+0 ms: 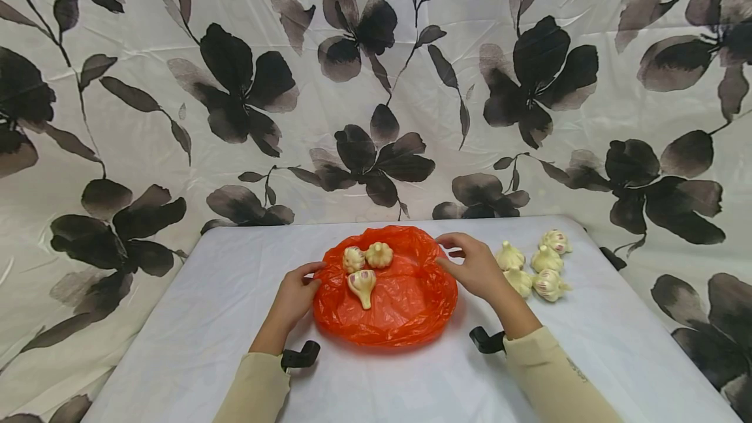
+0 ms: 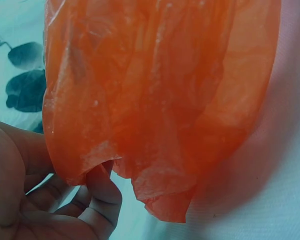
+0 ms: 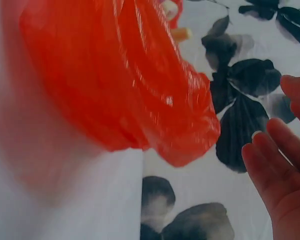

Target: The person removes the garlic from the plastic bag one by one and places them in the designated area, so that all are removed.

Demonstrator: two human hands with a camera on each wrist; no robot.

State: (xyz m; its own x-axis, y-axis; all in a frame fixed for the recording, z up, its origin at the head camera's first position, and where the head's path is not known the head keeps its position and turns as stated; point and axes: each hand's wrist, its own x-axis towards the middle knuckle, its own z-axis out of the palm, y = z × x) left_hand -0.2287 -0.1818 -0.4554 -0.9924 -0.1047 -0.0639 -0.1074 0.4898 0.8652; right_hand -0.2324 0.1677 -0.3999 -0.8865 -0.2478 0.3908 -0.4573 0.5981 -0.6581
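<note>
A red plastic bag [image 1: 405,302] is spread in a rounded, crinkled shape on the table, with three garlic bulbs [image 1: 361,284] inside its rim toward the left. At the bag's left edge, my left hand [image 1: 295,297] pinches the plastic; the left wrist view shows a curled finger [image 2: 104,195] at the hem of the bag [image 2: 155,100]. My right hand [image 1: 474,267] is held by the bag's right edge. In the right wrist view its fingers [image 3: 272,160] are extended, with a gap between them and the bag [image 3: 105,75].
Several more garlic bulbs [image 1: 549,284] lie grouped on the table to the right, just past my right hand. The table wears a white cloth [image 1: 235,273]. Behind it hangs a white sheet with dark flowers [image 1: 358,168]. A black wrist mount [image 1: 301,356] sits on each arm.
</note>
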